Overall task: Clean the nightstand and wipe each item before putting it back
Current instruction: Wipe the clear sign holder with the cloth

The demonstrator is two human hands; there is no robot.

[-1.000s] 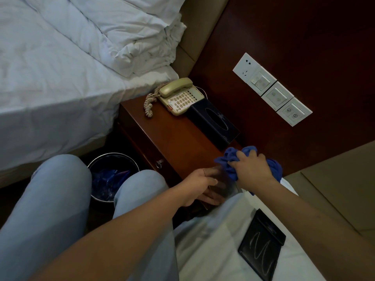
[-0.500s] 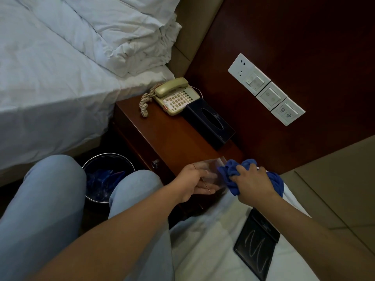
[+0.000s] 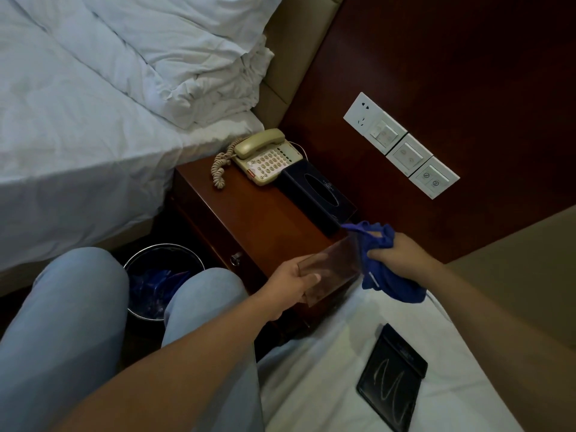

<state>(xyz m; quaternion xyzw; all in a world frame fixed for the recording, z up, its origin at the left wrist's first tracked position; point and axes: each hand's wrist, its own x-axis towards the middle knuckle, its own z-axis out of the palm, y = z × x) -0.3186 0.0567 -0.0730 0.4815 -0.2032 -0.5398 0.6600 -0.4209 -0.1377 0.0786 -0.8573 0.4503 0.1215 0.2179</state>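
one clear plastic piece (image 3: 330, 269), a see-through stand or sheet by the look of it, sits just right of the frame's centre, held over the near right corner of the nightstand (image 3: 265, 219). your left hand (image 3: 294, 283) pinches its lower left edge, thumb on top and fingers beneath. your right hand (image 3: 396, 255) is closed round a bunched blue cloth (image 3: 386, 275), which touches the piece's right edge. judge the piece light and stiff, but smooth enough to slip and likely to scratch or crack if bent, so keep to the edges, support it from below, and let the soft cloth do the rubbing with gentle pressure. further up the nightstand, near the frame's middle, a beige telephone (image 3: 268, 162) and a dark tissue box (image 3: 318, 198) stand side by side, touching or nearly so. a bin (image 3: 162, 279) with a blue liner stands on the floor at lower left, between your knees. a black folder (image 3: 392, 377) lies on white bedding (image 3: 311, 369) at lower right. wall switches (image 3: 402, 146) show at upper right.
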